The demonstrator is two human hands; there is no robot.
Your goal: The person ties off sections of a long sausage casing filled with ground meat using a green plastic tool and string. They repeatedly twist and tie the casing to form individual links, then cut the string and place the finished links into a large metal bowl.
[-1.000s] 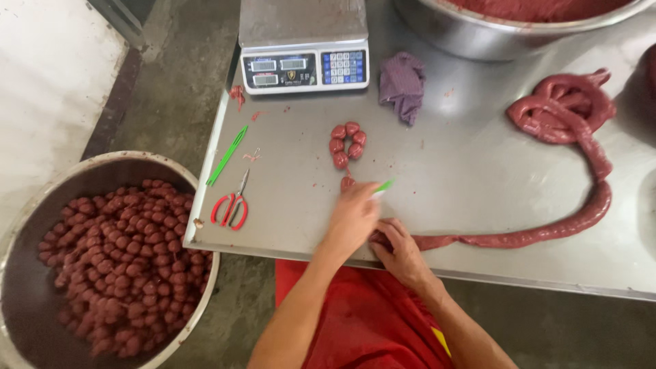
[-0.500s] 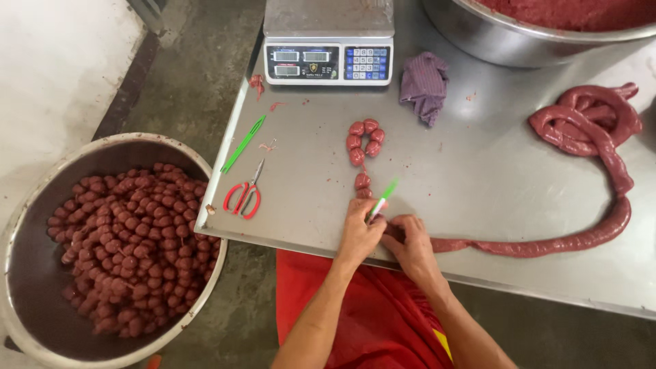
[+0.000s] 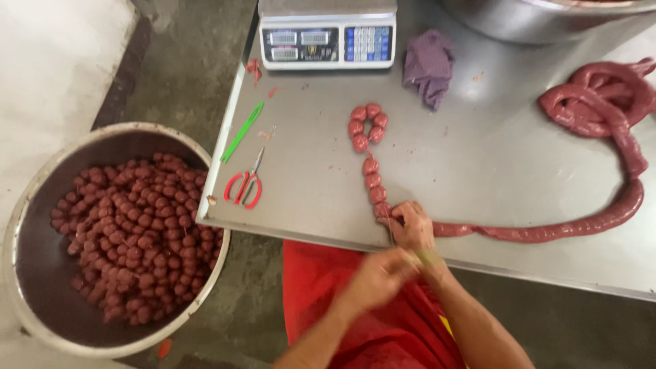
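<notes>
My right hand (image 3: 412,225) clamps the sausage rope (image 3: 547,231) at the counter (image 3: 478,164) edge, fingers pinching the soft casing where the tied links (image 3: 372,179) end at 12 o'clock. Left hand (image 3: 379,277), blurred, fingers closed, seemingly pulling a thin string. The rope looks limp, slick and easily burst; best gripped at the narrow twist, not the filled belly.

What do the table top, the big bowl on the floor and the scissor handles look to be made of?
Table: looks like stainless steel, brushed grey with soft reflections. Bowl: also metal, likely steel, with a dull shiny rim. Scissors: red looped handles that look like plastic, blades thin bright metal.
</notes>
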